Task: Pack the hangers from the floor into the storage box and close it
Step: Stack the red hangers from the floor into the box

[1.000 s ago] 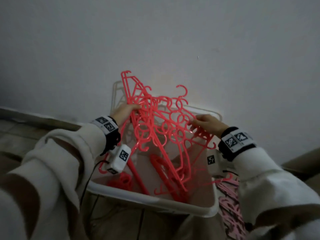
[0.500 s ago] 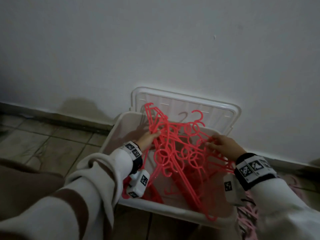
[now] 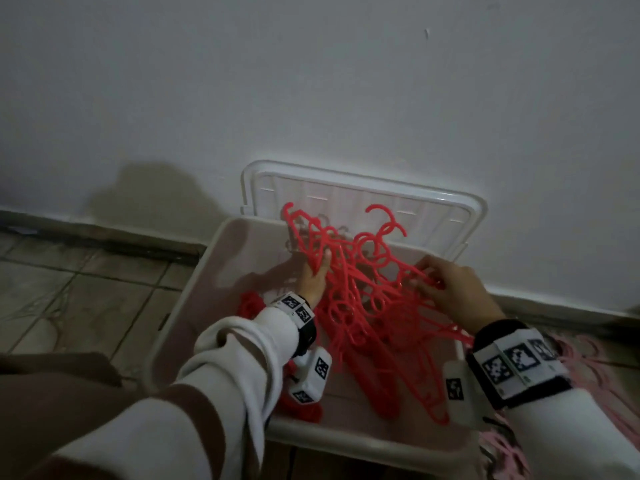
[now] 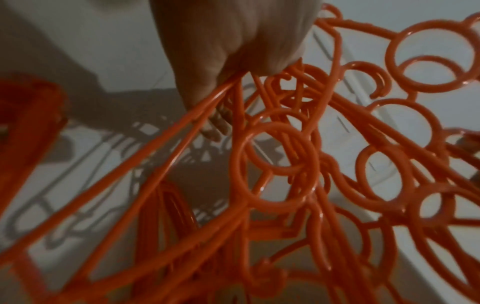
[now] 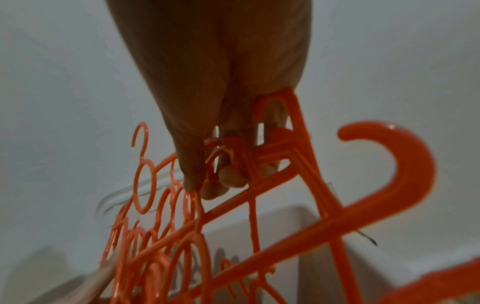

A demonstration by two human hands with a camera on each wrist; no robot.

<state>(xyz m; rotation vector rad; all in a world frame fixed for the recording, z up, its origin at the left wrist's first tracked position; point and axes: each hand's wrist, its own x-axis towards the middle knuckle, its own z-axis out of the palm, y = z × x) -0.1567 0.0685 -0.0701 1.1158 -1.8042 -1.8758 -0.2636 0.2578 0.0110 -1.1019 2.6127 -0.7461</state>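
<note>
A tangled bunch of red hangers (image 3: 363,292) sits low inside the white storage box (image 3: 194,292) by the wall. My left hand (image 3: 313,278) grips the bunch's left side; the left wrist view shows the fingers curled over the red hangers (image 4: 275,160). My right hand (image 3: 446,285) pinches the bunch's right end, and the right wrist view shows its fingertips (image 5: 223,185) round the hanger bars (image 5: 259,185). More red hangers (image 3: 249,303) lie at the box's bottom left. The lid (image 3: 450,209) leans upright against the wall behind the box.
Pink hangers (image 3: 588,362) lie on the tiled floor (image 3: 86,292) to the right of the box, partly hidden by my right sleeve. A white wall (image 3: 311,81) rises directly behind the box. A brown garment (image 3: 52,386) fills the lower left.
Both hands have lowered the red hanger bunch from above the box down into it. The head view has pulled back, showing the lid and more floor.
</note>
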